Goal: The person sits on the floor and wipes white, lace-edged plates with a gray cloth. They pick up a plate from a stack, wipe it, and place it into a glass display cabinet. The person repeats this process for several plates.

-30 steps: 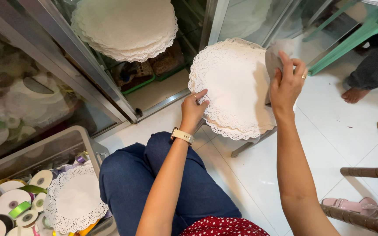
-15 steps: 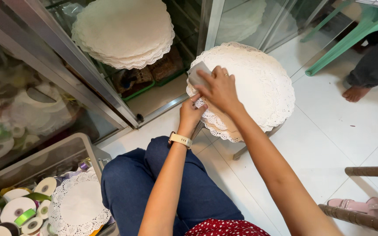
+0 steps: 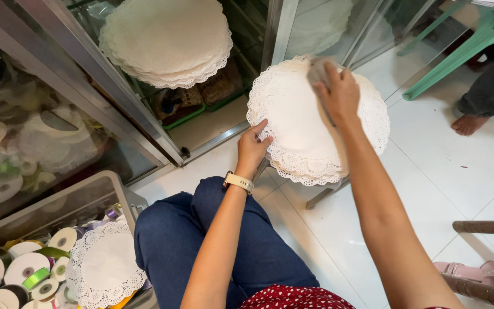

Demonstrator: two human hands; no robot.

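Note:
A thick stack of round white lace paper doilies (image 3: 295, 123) rests on a small stool in front of me. My left hand (image 3: 253, 146), with a watch on the wrist, grips the stack's near left edge. My right hand (image 3: 338, 91) presses a small grey cloth (image 3: 317, 70) onto the top doily near the far side. My knees in blue jeans (image 3: 212, 240) are below.
Another doily stack (image 3: 167, 40) lies on a shelf in the glass cabinet. A clear bin (image 3: 41, 257) at lower left holds ribbon spools and one doily. A green plastic chair (image 3: 464, 46) and another person's bare foot (image 3: 469, 123) are at right; wooden chair legs lower right.
My right hand with the cloth swept from the stack's right edge to its left, and now sits back near the top middle. My left hand kept its hold on the edge.

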